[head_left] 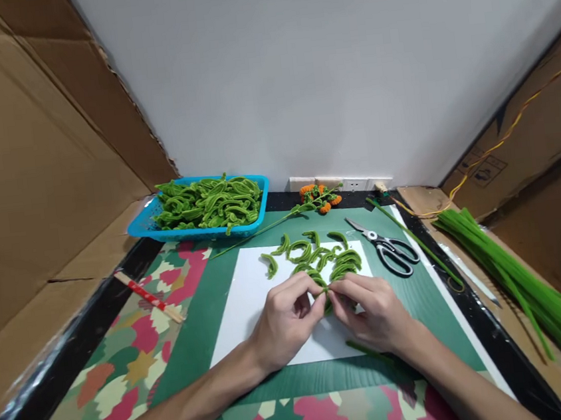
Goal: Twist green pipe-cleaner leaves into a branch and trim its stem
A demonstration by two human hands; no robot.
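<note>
Over the white paper (241, 308), my left hand (287, 313) and my right hand (370, 304) meet with thumbs and fingertips pinched together. Between them is a small green pipe cleaner piece (325, 289), mostly covered by the fingers. Just beyond the fingertips lie several curled green pipe cleaner pieces (299, 253), some loose and some bunched. A straight green pipe cleaner (368, 350) lies by the paper's near edge, partly under my right wrist.
A blue basket (193, 233) heaped with green pipe cleaner shapes stands back left. Behind the paper lies an orange flower stem (322, 195). Black-handled scissors (390, 252) and a green pipe cleaner bundle (523, 284) are to the right, paper-wrapped chopsticks (149, 296) left. Cardboard (40, 121) borders the left.
</note>
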